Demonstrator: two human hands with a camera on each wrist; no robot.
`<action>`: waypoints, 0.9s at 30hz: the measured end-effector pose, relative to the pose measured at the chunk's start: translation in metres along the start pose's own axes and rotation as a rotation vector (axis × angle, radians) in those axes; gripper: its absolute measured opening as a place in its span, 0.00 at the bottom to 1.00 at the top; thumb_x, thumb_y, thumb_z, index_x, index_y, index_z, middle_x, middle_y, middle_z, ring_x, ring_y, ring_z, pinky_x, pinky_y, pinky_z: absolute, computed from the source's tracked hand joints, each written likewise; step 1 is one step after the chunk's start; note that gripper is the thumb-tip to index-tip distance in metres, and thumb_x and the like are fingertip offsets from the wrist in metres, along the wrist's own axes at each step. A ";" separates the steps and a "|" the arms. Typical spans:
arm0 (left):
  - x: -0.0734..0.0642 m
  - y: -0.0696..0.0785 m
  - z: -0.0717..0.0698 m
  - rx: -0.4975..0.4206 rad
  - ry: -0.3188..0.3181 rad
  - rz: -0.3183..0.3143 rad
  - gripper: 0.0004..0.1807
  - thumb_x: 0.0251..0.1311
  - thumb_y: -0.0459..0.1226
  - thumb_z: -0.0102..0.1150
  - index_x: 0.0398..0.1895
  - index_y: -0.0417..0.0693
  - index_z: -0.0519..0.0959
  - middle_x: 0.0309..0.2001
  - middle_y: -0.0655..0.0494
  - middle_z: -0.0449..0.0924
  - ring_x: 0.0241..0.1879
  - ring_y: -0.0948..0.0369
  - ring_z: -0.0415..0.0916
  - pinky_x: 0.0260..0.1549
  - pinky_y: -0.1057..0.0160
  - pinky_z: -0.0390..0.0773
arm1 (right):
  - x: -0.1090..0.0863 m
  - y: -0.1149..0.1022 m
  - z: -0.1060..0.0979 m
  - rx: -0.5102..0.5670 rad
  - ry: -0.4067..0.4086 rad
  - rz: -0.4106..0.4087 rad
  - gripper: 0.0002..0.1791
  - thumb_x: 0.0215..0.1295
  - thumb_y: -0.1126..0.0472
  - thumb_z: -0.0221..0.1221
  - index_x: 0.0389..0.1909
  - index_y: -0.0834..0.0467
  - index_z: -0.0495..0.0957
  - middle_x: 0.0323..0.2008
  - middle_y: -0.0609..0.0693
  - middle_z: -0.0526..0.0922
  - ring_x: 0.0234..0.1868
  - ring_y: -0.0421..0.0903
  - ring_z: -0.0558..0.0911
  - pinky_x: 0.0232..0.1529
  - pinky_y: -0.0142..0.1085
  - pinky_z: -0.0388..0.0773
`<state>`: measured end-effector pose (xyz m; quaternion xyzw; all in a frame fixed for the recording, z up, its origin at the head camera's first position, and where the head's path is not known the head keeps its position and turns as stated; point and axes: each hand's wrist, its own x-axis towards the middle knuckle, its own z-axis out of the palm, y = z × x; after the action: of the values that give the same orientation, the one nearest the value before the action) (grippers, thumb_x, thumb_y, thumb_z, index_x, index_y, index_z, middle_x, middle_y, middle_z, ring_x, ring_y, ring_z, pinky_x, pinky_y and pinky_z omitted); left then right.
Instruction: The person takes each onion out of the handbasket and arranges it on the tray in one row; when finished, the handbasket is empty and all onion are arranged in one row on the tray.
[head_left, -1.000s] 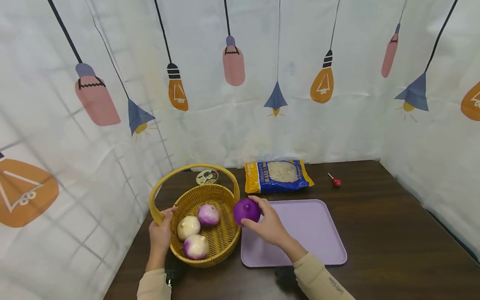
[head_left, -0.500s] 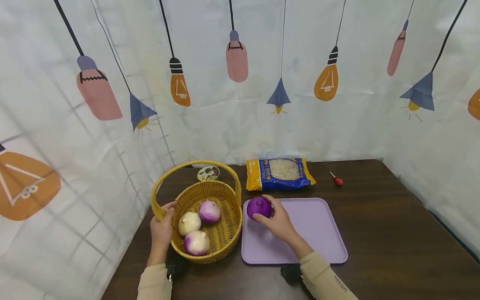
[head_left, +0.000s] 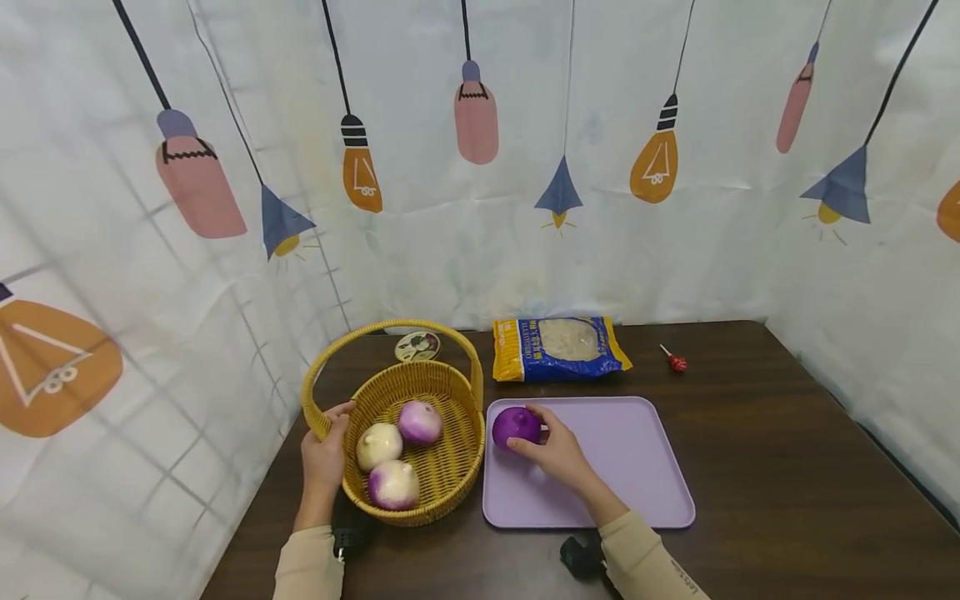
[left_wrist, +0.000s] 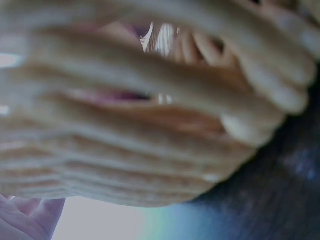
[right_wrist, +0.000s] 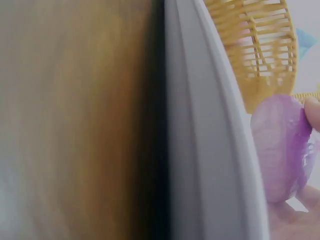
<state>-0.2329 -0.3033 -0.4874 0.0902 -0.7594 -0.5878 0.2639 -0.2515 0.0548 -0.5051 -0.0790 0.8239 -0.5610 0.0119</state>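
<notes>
- There was the purple onion (head_left: 514,428), just left of the lower centre of my head view, over the left part of the lavender tray (head_left: 622,467).
- And the right hand (head_left: 561,452) had it, clamped between thumb (head_left: 529,451) and fingers (head_left: 545,413)! I could not tell whether the onion's underside touched the tray.
- Over on my right wrist feed, that onion showed at the right edge, just beside the tray's pale rim.
- The left hand (head_left: 324,457), left of the lower centre, was clamped on the basket (head_left: 405,385) at its left side, by the foot of the arched handle (head_left: 397,324).
- My left wrist feed was mostly blurred weave, with little of the grip to see.
- Inside the basket sat 3 more: a white onion (head_left: 378,447), a pinkish onion (head_left: 420,422) and, nearest the bottom of the frame, a purple-and-white onion (head_left: 393,485).
- Behind the tray, above it in my frame, lay a blue-and-yellow packet (head_left: 562,350); right of that, 1 red lollipop (head_left: 677,363).
- Behind the basket I spotted a round patterned disc (head_left: 417,347) on the dark table (head_left: 757,467).
- A curtain (head_left: 450,250) printed with hanging lamps filled the top.
</notes>
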 end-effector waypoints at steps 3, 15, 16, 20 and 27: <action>0.000 -0.001 0.000 -0.013 0.001 0.000 0.20 0.73 0.43 0.49 0.51 0.34 0.80 0.53 0.42 0.81 0.51 0.70 0.71 0.50 0.78 0.64 | -0.002 0.001 0.006 0.005 0.002 -0.023 0.40 0.54 0.51 0.72 0.66 0.60 0.68 0.58 0.59 0.76 0.45 0.50 0.80 0.48 0.45 0.78; 0.000 0.000 0.000 -0.019 -0.004 -0.010 0.19 0.73 0.41 0.50 0.51 0.34 0.80 0.53 0.44 0.81 0.53 0.68 0.72 0.50 0.79 0.65 | -0.002 0.009 0.016 0.044 0.025 -0.066 0.40 0.53 0.55 0.73 0.66 0.60 0.68 0.60 0.62 0.74 0.49 0.53 0.81 0.51 0.47 0.78; 0.001 0.001 0.000 -0.020 -0.009 -0.014 0.18 0.73 0.41 0.50 0.51 0.33 0.80 0.54 0.43 0.81 0.53 0.68 0.71 0.50 0.79 0.64 | -0.001 0.010 0.017 0.047 0.026 -0.067 0.40 0.53 0.55 0.73 0.66 0.60 0.68 0.60 0.62 0.74 0.49 0.54 0.81 0.52 0.48 0.78; 0.002 0.001 -0.002 -0.027 -0.022 -0.028 0.17 0.72 0.37 0.49 0.51 0.31 0.79 0.55 0.37 0.78 0.55 0.64 0.71 0.50 0.80 0.64 | -0.001 0.009 0.019 0.044 0.031 -0.068 0.40 0.53 0.55 0.73 0.66 0.60 0.68 0.59 0.62 0.75 0.49 0.54 0.81 0.52 0.48 0.78; 0.001 0.001 -0.001 0.000 -0.005 -0.002 0.18 0.73 0.39 0.49 0.47 0.30 0.79 0.54 0.39 0.80 0.52 0.68 0.71 0.50 0.80 0.63 | -0.001 0.007 0.022 0.022 0.049 -0.078 0.39 0.51 0.55 0.74 0.64 0.59 0.69 0.57 0.61 0.74 0.48 0.53 0.80 0.49 0.46 0.79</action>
<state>-0.2327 -0.3044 -0.4860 0.0893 -0.7598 -0.5885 0.2615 -0.2485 0.0369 -0.5200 -0.0971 0.8140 -0.5719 -0.0293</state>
